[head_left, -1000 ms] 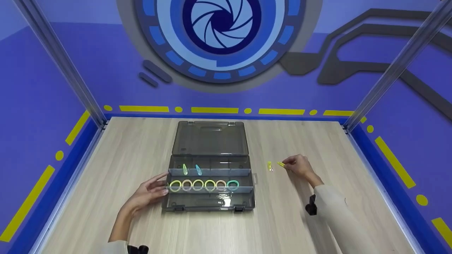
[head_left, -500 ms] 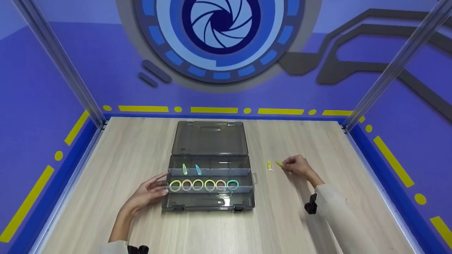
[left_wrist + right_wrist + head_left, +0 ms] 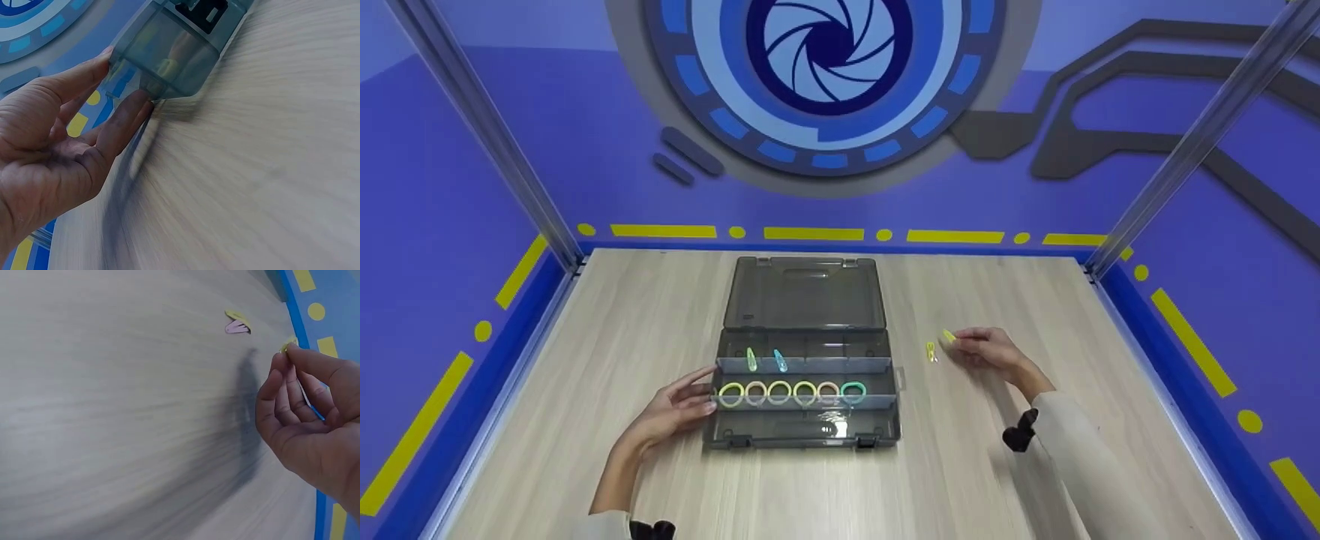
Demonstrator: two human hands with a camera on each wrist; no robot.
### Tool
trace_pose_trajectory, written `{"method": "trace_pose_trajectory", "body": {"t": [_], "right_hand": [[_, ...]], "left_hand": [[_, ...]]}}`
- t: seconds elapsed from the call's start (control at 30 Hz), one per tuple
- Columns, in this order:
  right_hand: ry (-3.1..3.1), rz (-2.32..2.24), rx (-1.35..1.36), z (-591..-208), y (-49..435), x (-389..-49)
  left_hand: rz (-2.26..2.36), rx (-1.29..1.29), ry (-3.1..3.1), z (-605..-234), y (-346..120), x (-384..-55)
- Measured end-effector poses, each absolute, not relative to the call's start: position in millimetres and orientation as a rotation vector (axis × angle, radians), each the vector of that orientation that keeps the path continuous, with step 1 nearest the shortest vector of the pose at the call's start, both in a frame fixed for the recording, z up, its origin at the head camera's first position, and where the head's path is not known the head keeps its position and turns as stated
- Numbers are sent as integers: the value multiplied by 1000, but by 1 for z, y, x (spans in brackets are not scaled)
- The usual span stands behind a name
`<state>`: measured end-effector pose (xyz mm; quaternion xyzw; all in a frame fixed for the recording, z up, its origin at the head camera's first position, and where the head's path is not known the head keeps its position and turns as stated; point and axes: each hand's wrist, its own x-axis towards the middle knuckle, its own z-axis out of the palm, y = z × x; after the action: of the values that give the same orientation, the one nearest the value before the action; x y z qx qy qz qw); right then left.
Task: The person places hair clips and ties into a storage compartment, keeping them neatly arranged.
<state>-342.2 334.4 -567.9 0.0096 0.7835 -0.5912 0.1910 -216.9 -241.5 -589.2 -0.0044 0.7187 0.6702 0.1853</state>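
Observation:
In the head view my right hand (image 3: 990, 350) pinches a yellow snap hair clip (image 3: 949, 337) between thumb and fingertips, just above the table. Mostly the fingertips cover this clip (image 3: 290, 343) in the right wrist view. Close by lies another yellow hair clip (image 3: 931, 352), its pinkish part (image 3: 237, 327) showing in the right wrist view. My left hand (image 3: 671, 405) touches the left side of a smoky see-through organizer box (image 3: 802, 431) with fairly straight fingers. A green hair clip (image 3: 751, 359) and a blue hair clip (image 3: 780, 361) sit in its back row.
Several coloured hair ties (image 3: 779, 394) stand along the box's middle row. The box lid (image 3: 806, 292) is folded back flat toward the wall. Metal posts (image 3: 1192, 150) and patterned blue panels surround the wooden table (image 3: 975, 487).
My right hand has lifted the yellow clip slightly and shifted it a little left and away, tilting it more upright. The left hand stays at the box.

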Motion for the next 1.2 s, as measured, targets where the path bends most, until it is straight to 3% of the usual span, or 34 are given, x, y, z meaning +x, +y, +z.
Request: {"method": "trace_pose_trajectory", "body": {"t": [1.2], "right_hand": [[1920,-1768,-139,-538,272,-344]], "left_hand": [[1897,-46,2001,-589,-241,-216]]}}
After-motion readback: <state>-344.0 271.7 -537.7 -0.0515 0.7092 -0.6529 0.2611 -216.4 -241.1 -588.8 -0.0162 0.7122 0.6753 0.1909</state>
